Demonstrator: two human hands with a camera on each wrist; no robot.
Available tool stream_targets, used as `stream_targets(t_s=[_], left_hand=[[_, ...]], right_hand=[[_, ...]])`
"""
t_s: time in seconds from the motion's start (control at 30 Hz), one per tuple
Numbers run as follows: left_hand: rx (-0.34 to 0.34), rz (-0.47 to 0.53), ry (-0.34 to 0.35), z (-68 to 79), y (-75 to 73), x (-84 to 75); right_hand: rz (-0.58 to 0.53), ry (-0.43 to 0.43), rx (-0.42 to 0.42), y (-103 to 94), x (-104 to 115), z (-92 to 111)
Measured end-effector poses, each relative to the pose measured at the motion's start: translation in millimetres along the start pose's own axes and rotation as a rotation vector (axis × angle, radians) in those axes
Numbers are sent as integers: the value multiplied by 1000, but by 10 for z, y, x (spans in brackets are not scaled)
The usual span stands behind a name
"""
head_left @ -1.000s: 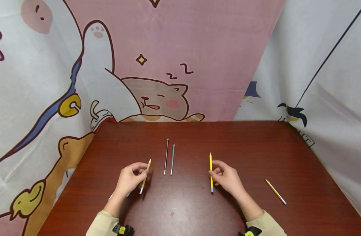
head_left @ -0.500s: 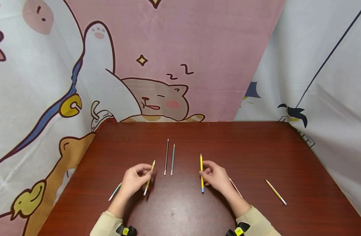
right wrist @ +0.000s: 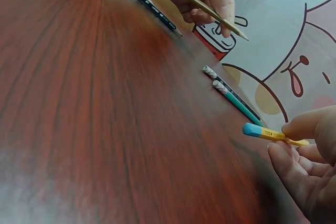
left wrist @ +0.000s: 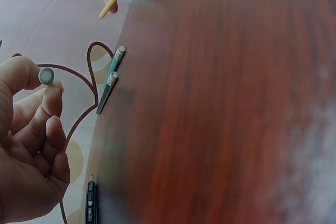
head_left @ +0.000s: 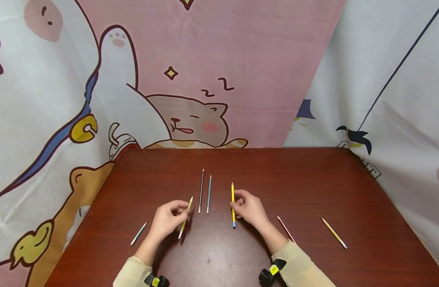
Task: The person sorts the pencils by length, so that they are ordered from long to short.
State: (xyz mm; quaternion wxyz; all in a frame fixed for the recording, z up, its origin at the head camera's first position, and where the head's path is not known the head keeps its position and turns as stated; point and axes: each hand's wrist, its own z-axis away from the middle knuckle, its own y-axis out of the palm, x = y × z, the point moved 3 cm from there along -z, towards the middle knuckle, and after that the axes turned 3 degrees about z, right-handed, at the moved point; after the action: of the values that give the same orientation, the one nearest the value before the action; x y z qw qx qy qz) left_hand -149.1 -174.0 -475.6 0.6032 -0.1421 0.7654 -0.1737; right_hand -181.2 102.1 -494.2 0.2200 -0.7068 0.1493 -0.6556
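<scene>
My left hand (head_left: 166, 220) pinches a pale yellow pencil (head_left: 183, 227) between thumb and fingers, its point tilted up and away and its white end toward me. Across from it, my right hand (head_left: 251, 209) grips a bright yellow pencil (head_left: 233, 218) near its middle; its blue end (right wrist: 253, 129) faces the right wrist camera. Between and beyond the hands, a dark pencil (head_left: 201, 191) and a teal pencil (head_left: 209, 194) lie side by side with their erasers toward me. Only the round end of the left pencil (left wrist: 46, 75) shows in the left wrist view.
A green pencil (head_left: 138, 233) lies left of the left forearm, and a black pencil (right wrist: 157, 13) lies near it in the right wrist view. Beside the right sleeve is a dark red pencil (head_left: 286, 229). Another yellow pencil (head_left: 334, 232) rests farther right on the brown table (head_left: 219, 263).
My right hand has moved left with its yellow pencil, uncovering the dark red pencil. The left hand has shifted slightly right with its pencil, and the green pencil now shows fully.
</scene>
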Motion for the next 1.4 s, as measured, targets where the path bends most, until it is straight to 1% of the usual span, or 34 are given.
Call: stream_targets(t_s=[0.23,0.53,0.9,1.03,1.27,1.4], left_hand=[[14,-18,13,-22,37,-11],[22,-35,-4,-36,61,-31],[23,-23,-16,-47,95,-22],[27,-25,-14,-49,111,-22],[33,-20,-34,-60,118,-30],[29,-21,-19,-75,129,-23]], right_hand=[[-22,23,-1,85,54,-78],[15,30,-4,200,71,-169],[79,52,0,306,153,-295],[103,49,0,332,168,-334],[138,64,-6,367,153,-389],[154,76,-14,375,145,-402]])
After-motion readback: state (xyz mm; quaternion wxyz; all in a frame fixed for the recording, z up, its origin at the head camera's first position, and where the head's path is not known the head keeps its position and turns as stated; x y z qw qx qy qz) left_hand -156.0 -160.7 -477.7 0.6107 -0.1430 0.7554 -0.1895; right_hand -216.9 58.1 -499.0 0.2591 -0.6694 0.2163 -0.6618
